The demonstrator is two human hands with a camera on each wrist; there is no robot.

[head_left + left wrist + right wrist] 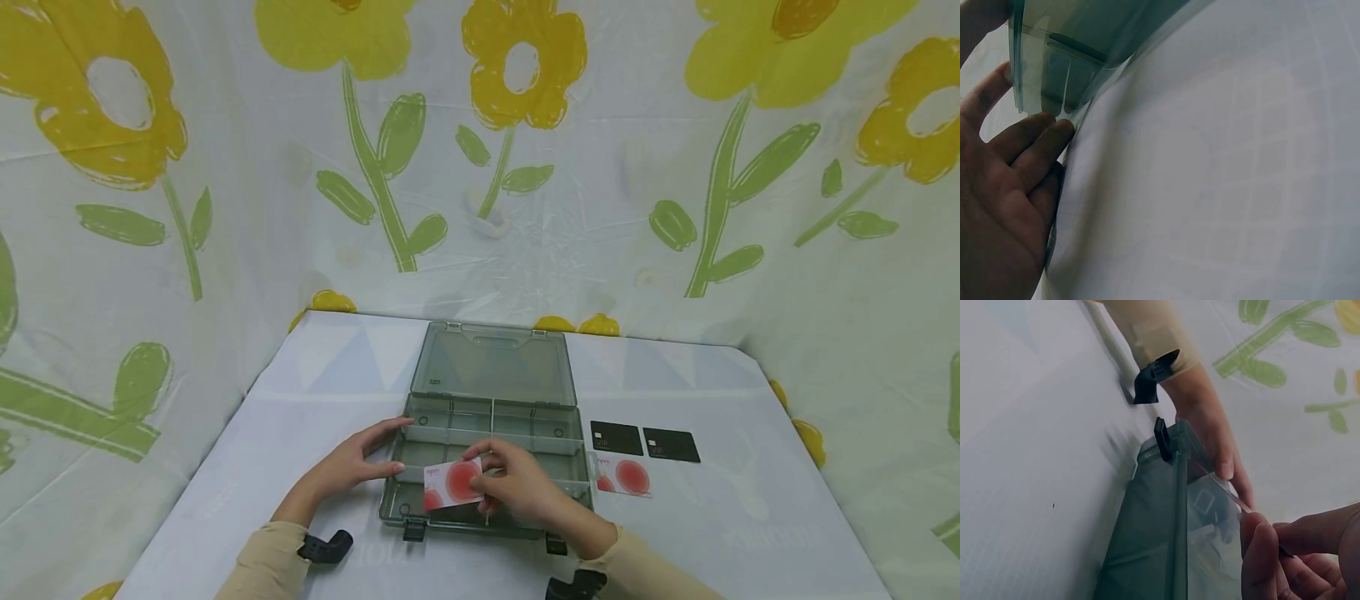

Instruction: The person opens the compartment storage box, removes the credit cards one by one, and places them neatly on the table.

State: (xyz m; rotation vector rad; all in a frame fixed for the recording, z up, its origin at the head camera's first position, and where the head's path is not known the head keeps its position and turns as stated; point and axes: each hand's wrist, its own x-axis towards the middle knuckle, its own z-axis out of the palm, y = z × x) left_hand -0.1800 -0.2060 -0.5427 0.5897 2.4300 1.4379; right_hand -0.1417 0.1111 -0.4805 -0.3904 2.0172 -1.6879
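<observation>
A see-through grey-green compartment box (450,433) lies on the table with its lid (495,367) folded back. Over its front left compartment my right hand (517,483) pinches a white card with red circles (450,483) between thumb and fingers. In the right wrist view the same hand (1291,550) shows the card edge-on above the box rim. My left hand (360,458) touches the box's left side, fingers fairly straight and spread. The left wrist view shows this hand (1010,175) with its fingertips against the box wall (1085,31).
Right of the box lie two black cards, one (617,437) beside the other (671,445). Another white card with red circles (624,475) lies just below them. Two dark latches, the left one (414,530) included, stick out from the box front. A flowered curtain (555,217) surrounds the table.
</observation>
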